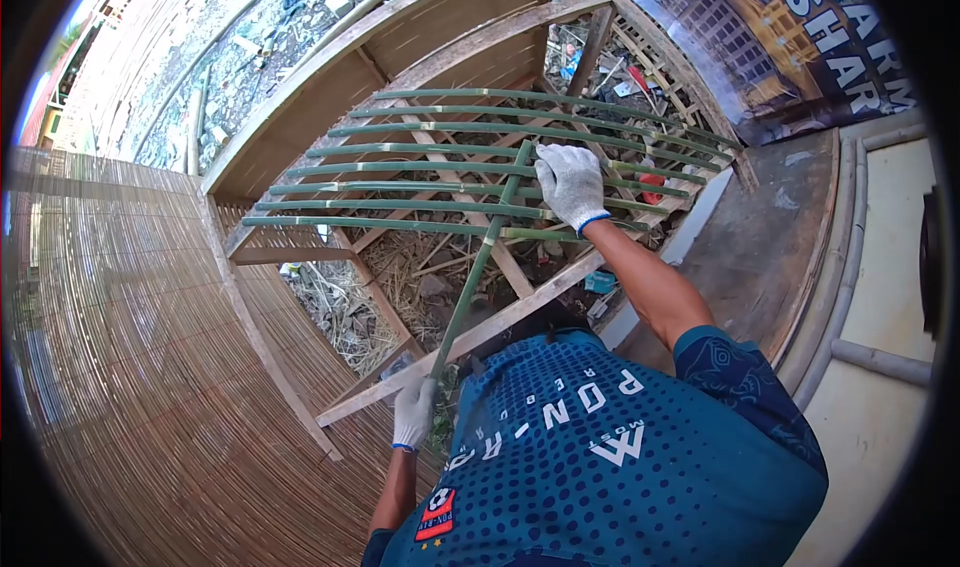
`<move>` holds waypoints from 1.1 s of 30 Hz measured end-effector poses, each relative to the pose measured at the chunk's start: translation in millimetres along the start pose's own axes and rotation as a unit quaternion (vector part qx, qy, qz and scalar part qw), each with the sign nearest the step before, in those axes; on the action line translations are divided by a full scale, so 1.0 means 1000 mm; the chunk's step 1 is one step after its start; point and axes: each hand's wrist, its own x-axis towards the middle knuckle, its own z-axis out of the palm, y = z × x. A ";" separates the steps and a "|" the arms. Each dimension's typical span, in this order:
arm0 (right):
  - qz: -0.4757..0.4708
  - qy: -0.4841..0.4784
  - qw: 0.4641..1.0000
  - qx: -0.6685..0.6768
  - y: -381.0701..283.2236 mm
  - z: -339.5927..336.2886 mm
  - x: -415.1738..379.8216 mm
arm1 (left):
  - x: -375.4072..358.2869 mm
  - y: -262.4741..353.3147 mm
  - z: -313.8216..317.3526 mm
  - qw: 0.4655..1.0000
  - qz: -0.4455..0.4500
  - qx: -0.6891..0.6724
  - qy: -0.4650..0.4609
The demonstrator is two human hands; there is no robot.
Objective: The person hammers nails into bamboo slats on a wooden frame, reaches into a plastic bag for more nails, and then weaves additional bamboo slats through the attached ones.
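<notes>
My left hand [414, 413], in a grey-white knit glove, is closed round the lower end of a green bamboo slat [470, 282]. This slat slants up across a row of other green bamboo slats [390, 205], which lie side by side over a wooden frame [480, 342]. My right hand [572, 184], gloved the same way with a blue cuff, is closed over the row beside the upper end of the slanting slat. Its curled fingers grip bamboo there, though the glove hides exactly which slat they hold.
A woven reed screen [130, 347] stands at the left, and a brown board panel [330, 117] backs the frame. Dry straw and rubble [420, 277] lie beneath the slats. To the right are a wooden board [775, 217], bamboo poles [880, 361] and a printed banner [760, 47].
</notes>
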 end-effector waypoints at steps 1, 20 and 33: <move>0.003 0.001 1.000 0.000 -0.001 -0.001 0.000 | 0.000 0.001 -0.001 1.000 -0.008 0.016 0.008; 0.051 0.094 0.994 0.034 0.031 -0.020 0.036 | -0.011 0.028 0.007 0.999 -0.039 0.023 0.005; 0.097 -0.060 0.990 0.078 0.047 0.002 0.046 | 0.009 0.013 0.020 0.999 -0.025 0.043 0.015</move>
